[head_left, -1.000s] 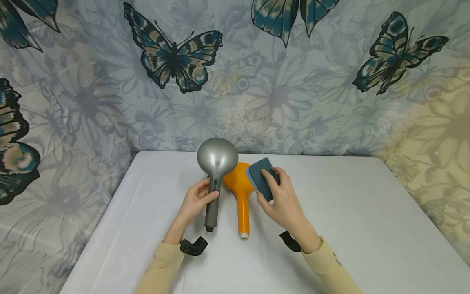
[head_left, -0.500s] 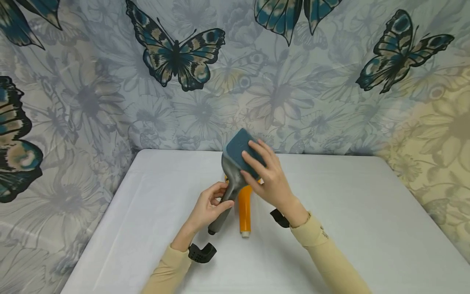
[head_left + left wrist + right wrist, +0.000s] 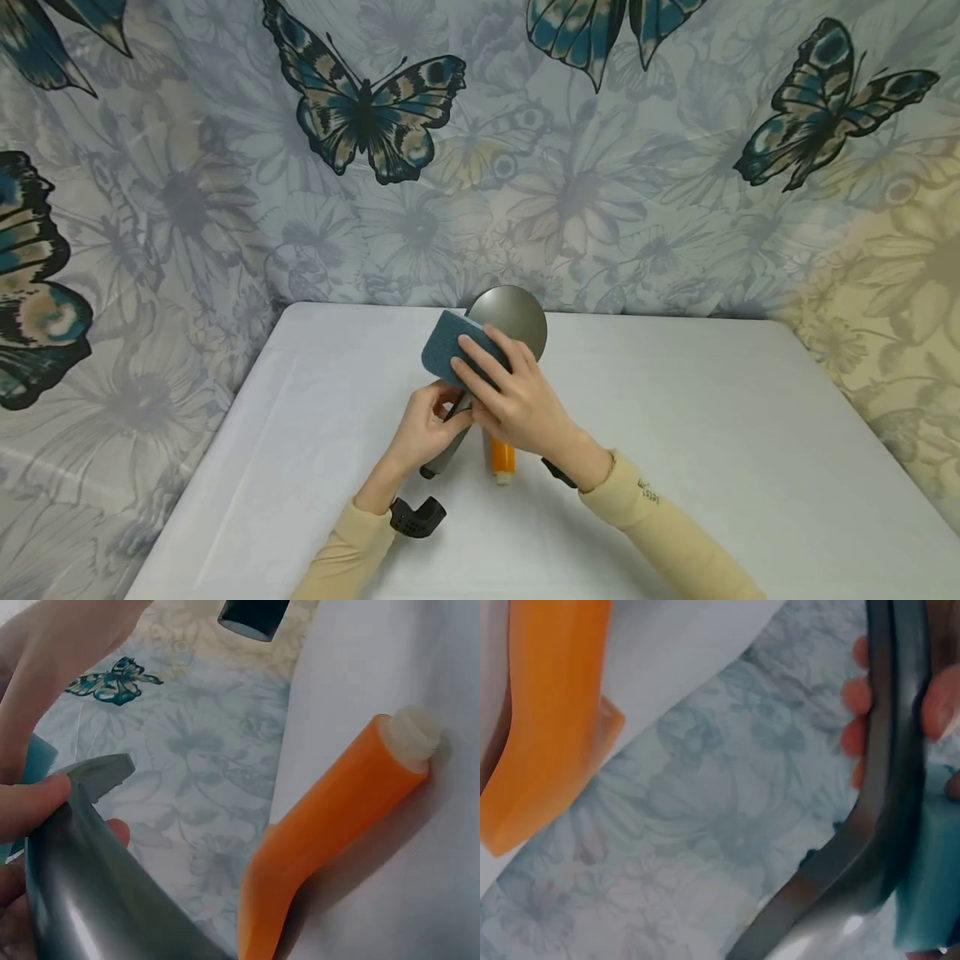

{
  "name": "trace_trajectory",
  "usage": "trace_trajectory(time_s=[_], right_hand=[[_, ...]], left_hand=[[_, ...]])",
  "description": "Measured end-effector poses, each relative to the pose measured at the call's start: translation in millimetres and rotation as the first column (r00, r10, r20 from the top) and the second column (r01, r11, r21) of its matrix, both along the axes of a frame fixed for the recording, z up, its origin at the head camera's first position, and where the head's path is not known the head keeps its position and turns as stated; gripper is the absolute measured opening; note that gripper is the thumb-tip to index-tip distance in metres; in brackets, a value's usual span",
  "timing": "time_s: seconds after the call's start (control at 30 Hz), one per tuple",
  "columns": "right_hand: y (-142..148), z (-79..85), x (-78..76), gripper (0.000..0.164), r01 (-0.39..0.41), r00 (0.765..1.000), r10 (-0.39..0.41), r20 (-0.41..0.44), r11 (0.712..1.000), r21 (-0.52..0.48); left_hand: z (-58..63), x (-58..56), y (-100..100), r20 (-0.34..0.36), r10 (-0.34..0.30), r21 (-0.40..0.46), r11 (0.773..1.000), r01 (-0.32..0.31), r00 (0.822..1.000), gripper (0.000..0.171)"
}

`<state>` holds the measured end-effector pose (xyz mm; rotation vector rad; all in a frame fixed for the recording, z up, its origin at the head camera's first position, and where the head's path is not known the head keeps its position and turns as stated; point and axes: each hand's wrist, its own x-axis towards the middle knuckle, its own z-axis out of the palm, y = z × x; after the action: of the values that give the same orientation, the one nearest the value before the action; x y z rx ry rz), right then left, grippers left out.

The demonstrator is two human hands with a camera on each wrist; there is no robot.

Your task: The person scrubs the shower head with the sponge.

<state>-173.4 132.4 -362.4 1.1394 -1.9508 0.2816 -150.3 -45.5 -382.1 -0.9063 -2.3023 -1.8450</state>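
My left hand [image 3: 423,427] grips the handle of a grey shower head [image 3: 521,317], holding it slanted with its round head to the upper right. My right hand [image 3: 517,400] holds a blue sponge [image 3: 453,346] against the neck and upper handle, fingers spread over its top. The right wrist view has the sponge [image 3: 930,877] along the side of the grey handle [image 3: 896,735], with left fingertips [image 3: 855,697] behind it. An orange shower head [image 3: 502,458] lies below on the table, mostly hidden by the right hand; its pale threaded end [image 3: 414,735] shows in the left wrist view.
A white-covered table [image 3: 675,433] spreads under the hands. Behind and beside it hangs a flower-patterned cloth [image 3: 585,208] with large butterflies. A black wrist mount [image 3: 417,518] sits at the left wrist.
The left hand has tilted the grey shower head rightward over the orange one. The right hand brought the sponge from the right onto its head, then down and left toward the handle.
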Motion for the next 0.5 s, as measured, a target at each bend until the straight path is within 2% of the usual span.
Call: trace_trajectory(time_s=[0.07,0.13,0.2,0.27,0.33,0.37,0.43,0.5], right_hand=[[4,2.7,-4.1,0.041,0.003,1.000,-0.003,0.023,1.000,-0.014],[10,8.3,-12.7,0.042,0.018,0.997,-0.008,0.073,0.992,-0.129],[18,13.9,-21.7,0.042,0.070,0.988,-0.031,0.151,0.963,-0.261],[25,16.9,-28.6,0.043,0.139,0.970,-0.050,0.236,0.916,-0.376],[28,17.6,-31.9,0.043,0.191,0.955,-0.065,0.289,0.880,-0.435],[27,17.2,-32.0,0.043,0.202,0.952,-0.068,0.300,0.874,-0.442],[23,15.3,-29.1,0.044,0.181,0.958,-0.062,0.280,0.888,-0.423],[15,13.3,-23.2,0.045,0.119,0.975,-0.045,0.217,0.932,-0.341]], left_hand=[[1.0,1.1,1,-0.020,0.014,-0.016,1.000,-0.015,1.000,0.024],[6.7,4.2,2,-0.007,0.022,-0.027,0.999,-0.022,1.000,0.027],[7.7,5.6,3,-0.003,0.029,-0.036,0.999,-0.029,1.000,0.027],[8.0,6.4,4,0.007,0.028,-0.035,0.999,-0.028,1.000,0.026],[7.6,6.6,4,0.014,0.026,-0.029,0.999,-0.026,1.000,0.026],[7.6,6.7,4,0.017,0.026,-0.028,0.999,-0.026,1.000,0.025],[7.3,6.6,4,0.033,0.030,-0.024,0.999,-0.029,0.999,0.025],[7.1,6.3,4,0.045,0.037,-0.022,0.999,-0.036,0.998,0.025]])
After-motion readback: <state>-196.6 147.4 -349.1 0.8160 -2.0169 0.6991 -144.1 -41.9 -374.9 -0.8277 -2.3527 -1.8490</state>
